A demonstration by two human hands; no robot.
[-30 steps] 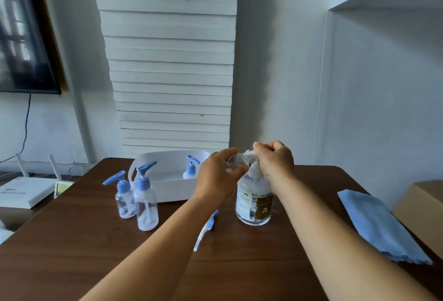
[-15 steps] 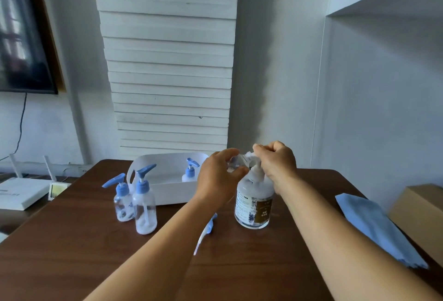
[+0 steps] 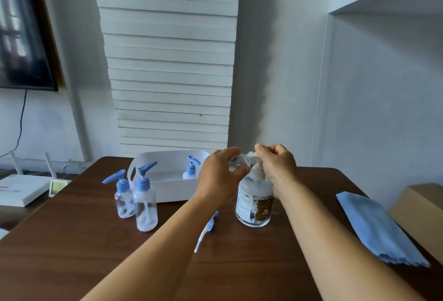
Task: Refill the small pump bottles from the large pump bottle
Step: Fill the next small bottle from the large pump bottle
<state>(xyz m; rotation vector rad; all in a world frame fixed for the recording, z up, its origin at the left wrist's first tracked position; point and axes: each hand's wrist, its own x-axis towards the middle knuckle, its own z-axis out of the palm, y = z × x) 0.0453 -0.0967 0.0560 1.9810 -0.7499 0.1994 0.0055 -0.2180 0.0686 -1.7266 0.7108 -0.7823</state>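
Clear small bottle pinched in your left hand under the spout at 12 o'clock — your right hand presses the large pump bottle (its cap lies aside).

Both forearms enter from the bottom edge and converge at frame centre. Left hand raised, back of hand toward camera, fingers curled round a small clear bottle. Right hand just beside it, fingers bent downward on the large bottle's pump head. Wrists roughly level.
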